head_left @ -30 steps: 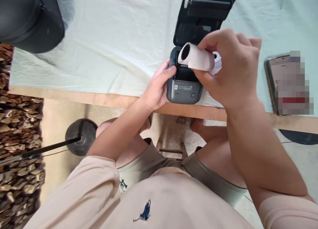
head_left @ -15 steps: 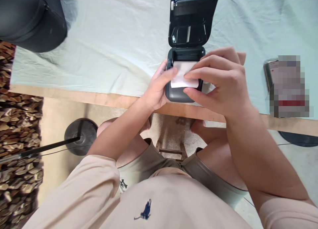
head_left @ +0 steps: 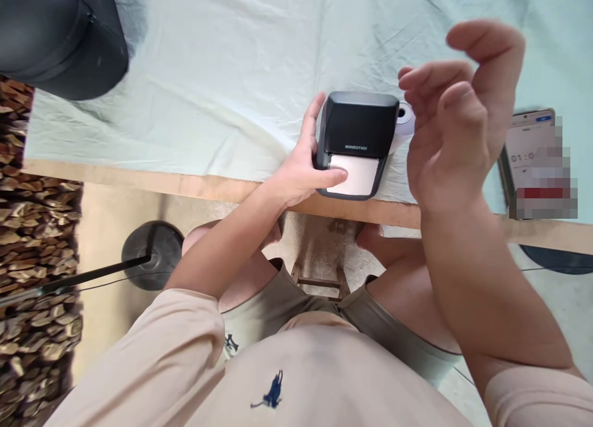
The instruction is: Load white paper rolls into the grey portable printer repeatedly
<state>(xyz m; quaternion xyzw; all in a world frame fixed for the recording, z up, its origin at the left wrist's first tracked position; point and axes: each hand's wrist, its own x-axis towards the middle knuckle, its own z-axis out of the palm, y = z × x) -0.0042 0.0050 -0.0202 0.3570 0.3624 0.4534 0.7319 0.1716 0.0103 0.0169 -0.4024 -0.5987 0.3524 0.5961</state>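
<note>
A small dark label printer (head_left: 359, 130) sits near the table's front edge with its lid closed. A strip of white paper (head_left: 354, 173) sticks out of its front slot. My left hand (head_left: 306, 167) holds the printer's left side, thumb pressed on the paper strip. My right hand (head_left: 456, 118) hovers above and to the right of the printer, fingers spread, holding nothing. A white paper roll (head_left: 402, 123) lies just behind the printer's right side, partly hidden by my right hand.
A pale cloth (head_left: 208, 75) covers the wooden table (head_left: 185, 183). A phone (head_left: 532, 161) lies at the right. A black bag (head_left: 60, 38) sits at the far left corner. Below are my knees, a stool, a round black stand base (head_left: 151, 254) and stacked firewood (head_left: 32, 241).
The paper roll went into the printer, the lid came down shut with paper sticking out, and my right hand lifted away empty. My left hand stayed on the printer.
</note>
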